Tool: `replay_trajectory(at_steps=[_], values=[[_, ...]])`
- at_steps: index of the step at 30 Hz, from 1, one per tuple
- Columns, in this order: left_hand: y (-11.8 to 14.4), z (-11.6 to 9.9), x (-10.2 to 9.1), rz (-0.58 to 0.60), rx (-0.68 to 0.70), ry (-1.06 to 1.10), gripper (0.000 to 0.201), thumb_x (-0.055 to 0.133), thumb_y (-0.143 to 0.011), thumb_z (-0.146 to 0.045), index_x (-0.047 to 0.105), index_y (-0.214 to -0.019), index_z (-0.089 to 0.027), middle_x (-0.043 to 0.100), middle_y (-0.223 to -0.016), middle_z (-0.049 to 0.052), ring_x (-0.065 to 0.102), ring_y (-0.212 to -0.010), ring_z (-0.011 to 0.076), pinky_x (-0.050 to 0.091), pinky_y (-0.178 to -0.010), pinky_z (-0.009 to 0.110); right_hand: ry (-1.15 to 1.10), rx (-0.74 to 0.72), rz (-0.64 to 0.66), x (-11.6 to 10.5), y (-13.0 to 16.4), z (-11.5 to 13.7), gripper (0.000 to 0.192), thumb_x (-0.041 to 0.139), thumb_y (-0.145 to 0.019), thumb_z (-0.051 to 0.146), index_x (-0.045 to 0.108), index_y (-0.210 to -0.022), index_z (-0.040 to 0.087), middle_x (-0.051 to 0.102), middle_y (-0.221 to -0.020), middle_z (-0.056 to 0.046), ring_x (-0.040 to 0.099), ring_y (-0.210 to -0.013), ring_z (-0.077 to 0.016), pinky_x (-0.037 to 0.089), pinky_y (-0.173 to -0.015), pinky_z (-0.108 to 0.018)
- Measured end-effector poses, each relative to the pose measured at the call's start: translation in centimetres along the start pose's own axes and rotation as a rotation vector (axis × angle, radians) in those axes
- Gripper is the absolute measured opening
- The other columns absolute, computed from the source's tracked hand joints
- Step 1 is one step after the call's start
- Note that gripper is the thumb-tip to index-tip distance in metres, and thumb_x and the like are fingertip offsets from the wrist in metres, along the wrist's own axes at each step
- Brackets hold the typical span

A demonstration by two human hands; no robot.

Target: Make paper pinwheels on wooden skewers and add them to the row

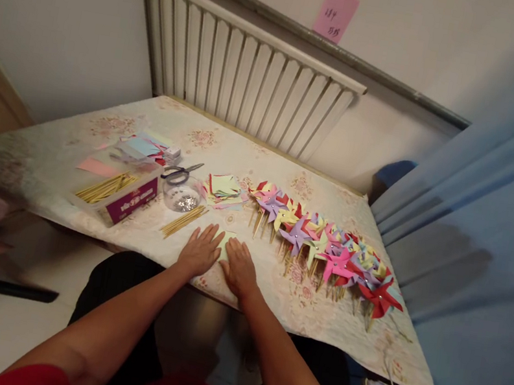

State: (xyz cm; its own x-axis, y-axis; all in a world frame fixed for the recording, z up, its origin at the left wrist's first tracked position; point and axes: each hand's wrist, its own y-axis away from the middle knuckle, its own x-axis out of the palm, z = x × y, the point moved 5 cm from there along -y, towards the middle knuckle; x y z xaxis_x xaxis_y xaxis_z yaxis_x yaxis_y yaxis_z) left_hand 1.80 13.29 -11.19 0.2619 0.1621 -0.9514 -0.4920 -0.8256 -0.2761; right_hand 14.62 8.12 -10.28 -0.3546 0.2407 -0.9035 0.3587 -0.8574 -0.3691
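In the head view, the left hand [200, 250] and right hand [240, 268] lie flat, fingers extended, grasping nothing, on a pale green paper [225, 245] near the counter's [160, 120] front edge, between sticks [183, 222] and pinwheels [296, 236].

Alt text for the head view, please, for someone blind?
Bare left hand and right hand rest on pale green paper on a flowered tablecloth. Colourful paper pinwheels on thin sticks are at right; a purple-labelled plastic box of yellowish sticks at left.
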Motion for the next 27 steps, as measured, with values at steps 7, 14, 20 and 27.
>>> replay_trajectory(at_steps=[7, 14, 20, 27], values=[[0.0, 0.0, 0.1, 0.018, -0.003, -0.013, 0.052, 0.037, -0.093, -0.034, 0.043, -0.143, -0.020, 0.034, -0.154, 0.013, 0.028, -0.143, 0.0272, 0.022, -0.114, 0.052, 0.022, 0.062, 0.041, 0.8, -0.2, -0.3, 0.044, 0.050, -0.096, 0.033, 0.051, -0.133, 0.011, 0.050, -0.142, -0.016, 0.039, -0.137, -0.0235, 0.024, -0.117, -0.045], [0.0, -0.1, -0.1, 0.015, 0.001, 0.005, 0.052, 0.038, -0.093, -0.033, 0.043, -0.143, -0.020, 0.034, -0.154, 0.013, 0.028, -0.143, 0.0275, 0.022, -0.114, 0.053, 0.037, 0.143, 0.022, 0.5, -0.2, -0.5, 0.042, 0.049, -0.096, 0.034, 0.052, -0.131, 0.010, 0.051, -0.140, -0.016, 0.040, -0.136, -0.0249, 0.027, -0.115, -0.046], [-0.1, -0.1, -0.1, 0.027, -0.005, 0.006, 0.053, 0.038, -0.092, -0.033, 0.043, -0.143, -0.019, 0.034, -0.154, 0.014, 0.028, -0.143, 0.0282, 0.022, -0.114, 0.054, 0.070, 0.265, -0.045, 0.5, 0.3, -1.3, 0.041, 0.047, -0.097, 0.032, 0.052, -0.130, 0.009, 0.053, -0.138, -0.018, 0.041, -0.136, -0.0263, 0.028, -0.114, -0.047], [0.0, -0.1, -0.1, 0.013, -0.004, 0.007, 0.052, 0.037, -0.093, -0.033, 0.044, -0.142, -0.019, 0.034, -0.153, 0.013, 0.028, -0.143, 0.0280, 0.022, -0.114, 0.053, 0.050, 0.185, -0.066, -0.3, 0.9, -0.7, 0.048, 0.046, -0.097, 0.029, 0.044, -0.138, 0.004, 0.044, -0.146, -0.019, 0.031, -0.142, -0.0251, 0.025, -0.117, -0.045]])
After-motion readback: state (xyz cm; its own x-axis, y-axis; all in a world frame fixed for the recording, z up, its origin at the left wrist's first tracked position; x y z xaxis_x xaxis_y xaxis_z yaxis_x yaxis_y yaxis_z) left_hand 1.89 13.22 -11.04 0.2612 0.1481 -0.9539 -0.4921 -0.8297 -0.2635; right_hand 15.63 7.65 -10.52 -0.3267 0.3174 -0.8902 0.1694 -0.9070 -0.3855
